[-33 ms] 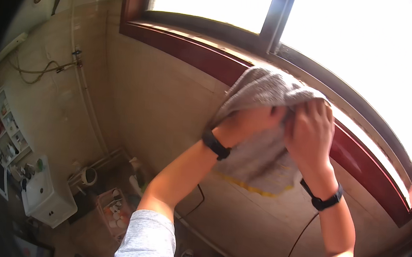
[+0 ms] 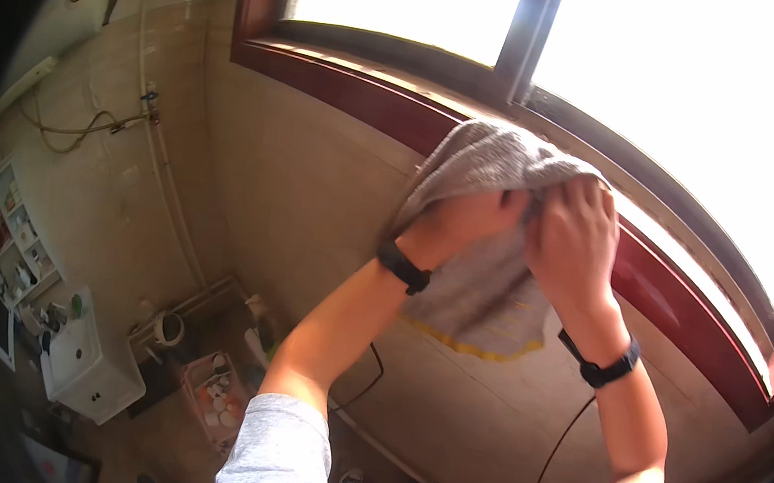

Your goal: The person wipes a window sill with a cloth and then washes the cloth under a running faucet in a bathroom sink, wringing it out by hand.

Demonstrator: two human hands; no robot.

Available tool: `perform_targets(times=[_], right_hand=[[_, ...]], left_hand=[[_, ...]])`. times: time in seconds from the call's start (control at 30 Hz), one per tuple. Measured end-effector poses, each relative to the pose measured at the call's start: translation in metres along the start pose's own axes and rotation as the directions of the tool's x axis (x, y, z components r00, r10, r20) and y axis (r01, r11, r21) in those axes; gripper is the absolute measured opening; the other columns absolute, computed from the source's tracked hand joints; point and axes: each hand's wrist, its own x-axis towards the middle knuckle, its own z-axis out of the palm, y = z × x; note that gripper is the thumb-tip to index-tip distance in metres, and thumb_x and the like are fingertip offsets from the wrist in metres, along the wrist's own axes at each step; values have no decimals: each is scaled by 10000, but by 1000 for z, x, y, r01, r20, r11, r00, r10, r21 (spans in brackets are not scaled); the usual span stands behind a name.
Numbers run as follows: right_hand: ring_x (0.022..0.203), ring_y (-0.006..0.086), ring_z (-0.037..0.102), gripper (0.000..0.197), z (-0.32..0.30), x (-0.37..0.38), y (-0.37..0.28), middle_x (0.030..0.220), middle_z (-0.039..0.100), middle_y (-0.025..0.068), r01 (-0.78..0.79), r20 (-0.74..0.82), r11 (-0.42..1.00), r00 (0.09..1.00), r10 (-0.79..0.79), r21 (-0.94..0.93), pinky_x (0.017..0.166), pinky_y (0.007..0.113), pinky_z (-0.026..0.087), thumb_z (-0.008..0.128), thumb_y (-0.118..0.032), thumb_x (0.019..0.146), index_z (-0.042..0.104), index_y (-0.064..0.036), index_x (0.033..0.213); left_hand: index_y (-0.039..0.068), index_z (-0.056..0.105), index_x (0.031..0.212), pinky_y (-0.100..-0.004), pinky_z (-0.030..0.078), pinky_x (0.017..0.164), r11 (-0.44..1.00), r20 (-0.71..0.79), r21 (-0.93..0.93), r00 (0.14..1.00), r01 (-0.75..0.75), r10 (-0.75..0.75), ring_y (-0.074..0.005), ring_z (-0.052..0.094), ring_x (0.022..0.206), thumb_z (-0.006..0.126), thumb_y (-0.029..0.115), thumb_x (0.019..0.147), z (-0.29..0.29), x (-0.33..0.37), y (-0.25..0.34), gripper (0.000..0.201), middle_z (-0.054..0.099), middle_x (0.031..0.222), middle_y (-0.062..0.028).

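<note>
A grey towel (image 2: 497,159) with a yellow edge is bunched at the red window sill and hangs down against the wall. My left hand (image 2: 478,215) reaches in under its upper fold, and the cloth hides most of its fingers. Beside it, my right hand (image 2: 577,227) has its fingers bent over the towel's right edge, gripping it. The two hands are close together, just below the window. A black band sits on each wrist.
A bright sliding window (image 2: 400,5) in a dark frame fills the upper right. On the left are a white sink (image 2: 91,367), wall shelves (image 2: 19,239), and pipes with a hose (image 2: 81,130). A pink basket (image 2: 215,397) of items stands on the floor. A thin dark cable (image 2: 557,444) hangs below my right arm.
My right hand and the towel have shifted slightly left and up. The towel's lower yellow edge has swung a little to the left.
</note>
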Motion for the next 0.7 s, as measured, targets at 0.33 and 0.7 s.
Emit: perform_targets(times=[0.33,0.7], right_hand=[[1076,232,518,211,159,74,-64,1014,597,66,107,19,994,994,-108,36,938,348,393,610,-163,773,670,-58,947],[1169,204,471,252,280,170,-154,1130,602,14,70,74,993,995,-63,-97,994,374,330,566,-264,868,726,-151,1026]], left_hand=[[-13,641,1110,-454,497,882,981,-34,73,984,177,-175,-420,628,994,532,148,886,-68,-34,-149,297,661,1052,-250],[-50,639,1065,-489,485,855,811,79,411,871,415,-486,-475,612,1010,451,337,991,-152,-52,-319,437,641,1026,-321]])
